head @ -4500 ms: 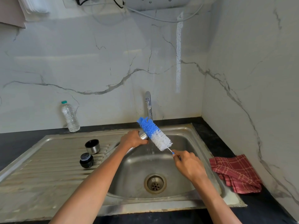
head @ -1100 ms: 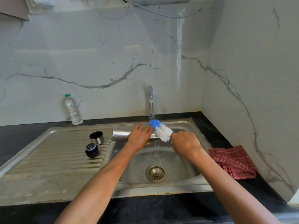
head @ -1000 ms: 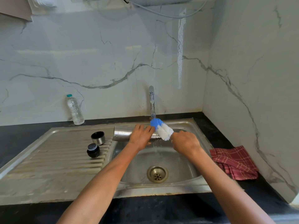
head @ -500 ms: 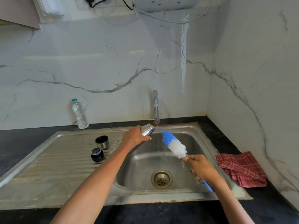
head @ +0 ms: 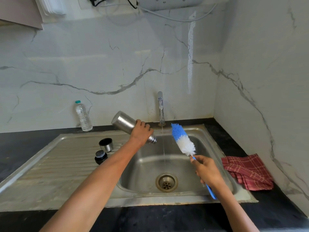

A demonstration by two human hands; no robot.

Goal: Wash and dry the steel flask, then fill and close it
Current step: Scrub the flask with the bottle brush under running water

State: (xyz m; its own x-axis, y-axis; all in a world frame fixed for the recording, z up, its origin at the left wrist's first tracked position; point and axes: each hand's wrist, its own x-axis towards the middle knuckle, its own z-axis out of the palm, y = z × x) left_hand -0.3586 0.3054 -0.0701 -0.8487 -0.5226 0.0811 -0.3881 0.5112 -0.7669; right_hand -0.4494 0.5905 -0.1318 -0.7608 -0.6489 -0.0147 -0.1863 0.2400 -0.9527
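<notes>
My left hand (head: 141,131) grips the steel flask (head: 124,123) near its neck and holds it tilted over the sink (head: 215,143), mouth pointing down to the right, base raised to the upper left. My right hand (head: 207,171) holds the blue handle of a bottle brush (head: 183,139), whose blue and white bristles point up and left, clear of the flask. A thin stream of water runs from the tap (head: 160,108) between flask and brush. The steel cup lid (head: 105,144) and the black stopper (head: 100,157) stand on the drainboard.
A clear plastic water bottle (head: 83,116) stands against the back wall on the left. A red checked cloth (head: 249,171) lies on the black counter right of the sink. The drain (head: 166,182) sits in the basin's middle. Marble walls close in at the back and right.
The brush has come out of the flask and moved right and down. My left hand has tipped the flask, raising its base and turning the mouth downwards.
</notes>
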